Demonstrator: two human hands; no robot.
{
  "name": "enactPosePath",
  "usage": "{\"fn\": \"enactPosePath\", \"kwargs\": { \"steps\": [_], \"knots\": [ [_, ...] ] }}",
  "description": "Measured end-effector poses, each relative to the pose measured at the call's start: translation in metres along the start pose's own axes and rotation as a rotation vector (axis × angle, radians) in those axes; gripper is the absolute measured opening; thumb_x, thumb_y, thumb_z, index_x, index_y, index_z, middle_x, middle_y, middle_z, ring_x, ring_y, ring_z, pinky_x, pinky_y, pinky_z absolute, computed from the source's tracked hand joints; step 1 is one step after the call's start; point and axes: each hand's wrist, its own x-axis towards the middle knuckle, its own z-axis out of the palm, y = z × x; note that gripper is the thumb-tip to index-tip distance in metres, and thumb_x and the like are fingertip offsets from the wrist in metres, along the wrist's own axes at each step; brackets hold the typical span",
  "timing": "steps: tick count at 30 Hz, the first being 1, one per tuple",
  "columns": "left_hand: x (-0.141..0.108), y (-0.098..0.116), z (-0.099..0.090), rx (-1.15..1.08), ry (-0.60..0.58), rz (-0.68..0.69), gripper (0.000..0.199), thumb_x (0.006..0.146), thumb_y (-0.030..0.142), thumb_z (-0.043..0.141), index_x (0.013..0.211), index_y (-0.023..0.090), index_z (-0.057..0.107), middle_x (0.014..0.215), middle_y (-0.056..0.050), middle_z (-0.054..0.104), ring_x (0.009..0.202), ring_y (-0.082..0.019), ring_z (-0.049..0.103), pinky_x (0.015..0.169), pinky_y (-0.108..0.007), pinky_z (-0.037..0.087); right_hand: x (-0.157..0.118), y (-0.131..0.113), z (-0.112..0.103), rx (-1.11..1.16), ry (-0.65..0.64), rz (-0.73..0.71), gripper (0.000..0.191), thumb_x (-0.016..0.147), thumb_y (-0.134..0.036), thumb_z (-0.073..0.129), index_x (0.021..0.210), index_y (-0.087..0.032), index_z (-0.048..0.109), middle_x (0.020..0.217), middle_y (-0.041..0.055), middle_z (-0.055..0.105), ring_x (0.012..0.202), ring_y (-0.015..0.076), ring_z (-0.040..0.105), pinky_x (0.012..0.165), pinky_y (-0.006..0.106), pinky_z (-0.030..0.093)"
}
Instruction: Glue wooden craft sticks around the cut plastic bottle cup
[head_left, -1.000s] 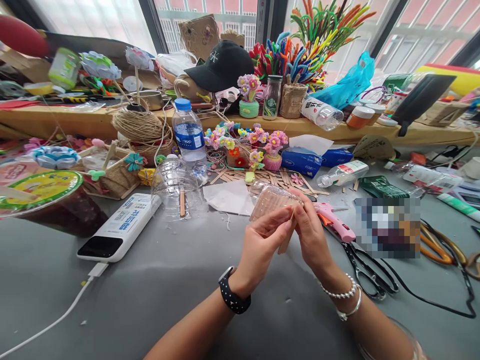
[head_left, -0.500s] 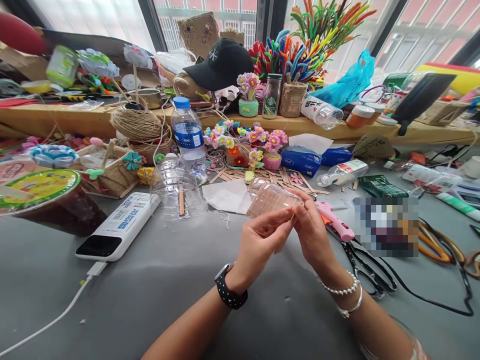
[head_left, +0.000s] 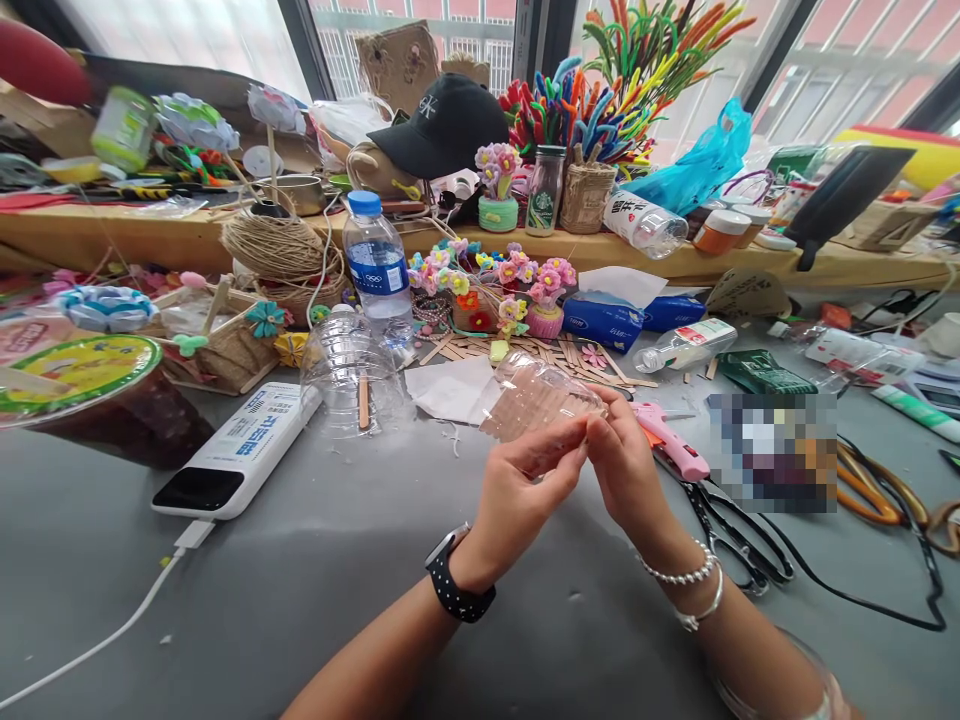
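Observation:
A clear plastic bottle (head_left: 551, 385) covered along one side with light-brown craft sticks lies tilted beyond my hands, above the table. My right hand (head_left: 626, 455) is closed around its near right end. The fingers of my left hand (head_left: 525, 490) are pinched together against the right fingertips at that same end. Whatever sits between the left fingertips is too small and hidden to name. To the left stands a cut clear plastic bottle (head_left: 341, 350) with a single craft stick (head_left: 364, 403) on it. A white paper sheet (head_left: 446, 390) lies just behind my left hand.
A pink glue gun (head_left: 675, 445) and black-handled scissors (head_left: 735, 550) lie right of my hands. Loose craft sticks (head_left: 465, 347) are scattered behind. A water bottle (head_left: 375, 270), a white power bank (head_left: 236, 455) and a lidded drink cup (head_left: 112, 400) stand or lie on the left.
The stick-covered bottle has turned slightly, showing more of its sticks, and shifted a little left. Both hands stay pressed together at its end with small finger movements.

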Motion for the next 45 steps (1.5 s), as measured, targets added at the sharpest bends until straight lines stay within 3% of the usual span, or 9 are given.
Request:
{"fn": "enactPosePath", "kwargs": {
  "steps": [8, 17, 23, 27, 32, 39, 45],
  "knots": [
    [-0.001, -0.003, 0.000, -0.001, 0.009, 0.035, 0.026, 0.073, 0.021, 0.061, 0.099, 0.020, 0.065, 0.100, -0.003, 0.067, 0.093, -0.022, 0.062, 0.083, -0.035, 0.051, 0.000, 0.000, 0.000, 0.005, 0.020, -0.027, 0.037, 0.074, -0.043, 0.055, 0.105, -0.025, 0.047, 0.126, 0.0066, 0.047, 0.105, 0.0189, 0.053, 0.090, 0.037, 0.042],
    [-0.002, -0.005, 0.000, -0.003, 0.030, 0.086, 0.025, 0.073, 0.019, 0.061, 0.097, 0.019, 0.066, 0.100, -0.005, 0.067, 0.093, -0.020, 0.062, 0.084, -0.031, 0.051, 0.000, 0.001, -0.002, -0.010, 0.032, -0.045, 0.039, 0.073, -0.045, 0.056, 0.105, -0.024, 0.048, 0.124, 0.0078, 0.049, 0.107, 0.0205, 0.052, 0.091, 0.039, 0.042],
    [-0.002, -0.003, 0.000, 0.004, -0.002, 0.131, 0.024, 0.074, 0.017, 0.061, 0.097, 0.022, 0.066, 0.101, -0.002, 0.067, 0.095, -0.019, 0.062, 0.085, -0.028, 0.050, 0.003, -0.003, -0.005, -0.019, -0.026, -0.096, 0.044, 0.066, -0.047, 0.063, 0.103, -0.025, 0.050, 0.121, 0.0073, 0.051, 0.113, 0.0214, 0.047, 0.096, 0.039, 0.037],
    [-0.002, -0.002, -0.001, 0.012, -0.005, 0.104, 0.024, 0.073, 0.018, 0.061, 0.096, 0.021, 0.067, 0.101, -0.003, 0.067, 0.094, -0.021, 0.062, 0.085, -0.030, 0.050, 0.003, -0.004, -0.003, -0.023, -0.011, -0.128, 0.038, 0.068, -0.046, 0.061, 0.099, -0.026, 0.052, 0.124, 0.0061, 0.049, 0.115, 0.0208, 0.045, 0.098, 0.040, 0.034],
    [-0.003, -0.003, -0.001, -0.009, 0.007, 0.092, 0.023, 0.073, 0.019, 0.062, 0.096, 0.020, 0.067, 0.101, -0.004, 0.067, 0.095, -0.021, 0.062, 0.086, -0.031, 0.049, 0.003, -0.003, -0.003, -0.040, 0.025, -0.130, 0.040, 0.067, -0.051, 0.059, 0.097, -0.026, 0.053, 0.123, 0.0069, 0.050, 0.113, 0.0220, 0.047, 0.095, 0.041, 0.038],
    [-0.001, 0.000, -0.002, -0.030, -0.011, 0.065, 0.022, 0.073, 0.019, 0.062, 0.094, 0.020, 0.068, 0.099, -0.004, 0.068, 0.094, -0.020, 0.062, 0.086, -0.030, 0.049, 0.003, -0.004, -0.003, -0.053, 0.020, -0.144, 0.033, 0.070, -0.045, 0.060, 0.098, -0.027, 0.056, 0.124, 0.0052, 0.050, 0.109, 0.0211, 0.050, 0.093, 0.041, 0.040],
    [0.003, 0.014, -0.007, -0.123, 0.015, -0.006, 0.018, 0.069, 0.022, 0.066, 0.087, 0.019, 0.068, 0.094, -0.005, 0.069, 0.091, -0.020, 0.062, 0.080, -0.030, 0.049, 0.004, -0.009, -0.004, -0.128, -0.009, -0.177, 0.036, 0.069, -0.042, 0.061, 0.104, -0.033, 0.058, 0.127, -0.0008, 0.048, 0.122, 0.0201, 0.038, 0.099, 0.040, 0.034]
  ]
}}
